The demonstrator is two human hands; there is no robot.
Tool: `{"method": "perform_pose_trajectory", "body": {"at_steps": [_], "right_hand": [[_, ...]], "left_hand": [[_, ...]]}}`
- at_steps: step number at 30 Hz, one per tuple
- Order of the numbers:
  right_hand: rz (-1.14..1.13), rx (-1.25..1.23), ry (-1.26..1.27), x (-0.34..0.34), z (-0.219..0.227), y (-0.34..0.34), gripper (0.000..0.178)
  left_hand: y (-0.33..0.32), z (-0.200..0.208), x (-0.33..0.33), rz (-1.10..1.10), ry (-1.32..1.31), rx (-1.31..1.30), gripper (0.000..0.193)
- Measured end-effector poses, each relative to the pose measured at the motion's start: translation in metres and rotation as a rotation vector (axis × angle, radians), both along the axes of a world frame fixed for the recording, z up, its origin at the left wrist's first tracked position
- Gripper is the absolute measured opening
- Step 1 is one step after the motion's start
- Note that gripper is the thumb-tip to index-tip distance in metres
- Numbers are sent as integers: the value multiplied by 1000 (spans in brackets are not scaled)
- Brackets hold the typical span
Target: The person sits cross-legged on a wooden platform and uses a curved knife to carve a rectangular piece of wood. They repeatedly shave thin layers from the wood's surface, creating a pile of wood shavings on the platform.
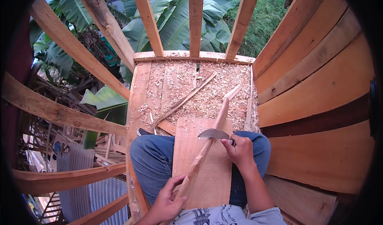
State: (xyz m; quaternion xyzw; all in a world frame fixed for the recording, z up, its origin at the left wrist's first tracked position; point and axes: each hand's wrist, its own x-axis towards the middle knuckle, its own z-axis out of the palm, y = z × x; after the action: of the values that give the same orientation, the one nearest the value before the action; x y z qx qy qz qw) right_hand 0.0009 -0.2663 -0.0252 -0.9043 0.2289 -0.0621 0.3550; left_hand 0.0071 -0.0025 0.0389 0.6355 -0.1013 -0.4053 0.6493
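Observation:
My left hand (169, 201) is closed around the near end of a long wooden stick (204, 153), which slants up and away to the right. The stick's far end is cut to a narrower, paler tip. In my right hand (241, 150) is a knife (214, 134) with a broad, curved blade. Its blade lies across the stick around the middle, pointing left; my fingers hide most of the handle. Beneath both, a flat wooden board (217, 181) rests on my lap, between my jeans-covered legs.
Curled wood shavings (215, 99) cover much of the plank floor ahead. A thin wooden strip (185, 101) lies there. Upright slats (196, 21) fence the front and left, a plank wall (315, 109) the right. Beyond are banana leaves and corrugated sheets (74, 177).

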Motion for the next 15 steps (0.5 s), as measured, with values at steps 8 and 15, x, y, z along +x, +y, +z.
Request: {"method": "perform_pose_trajectory", "body": {"at_steps": [8,15], "right_hand": [[155,75,-27,-9,1,21,52],[194,-55,-110,-3,2,15,42]], "left_hand": [[2,-7,2,109,50,-32,63],[11,-18,7,71,-8,32,64]]}}
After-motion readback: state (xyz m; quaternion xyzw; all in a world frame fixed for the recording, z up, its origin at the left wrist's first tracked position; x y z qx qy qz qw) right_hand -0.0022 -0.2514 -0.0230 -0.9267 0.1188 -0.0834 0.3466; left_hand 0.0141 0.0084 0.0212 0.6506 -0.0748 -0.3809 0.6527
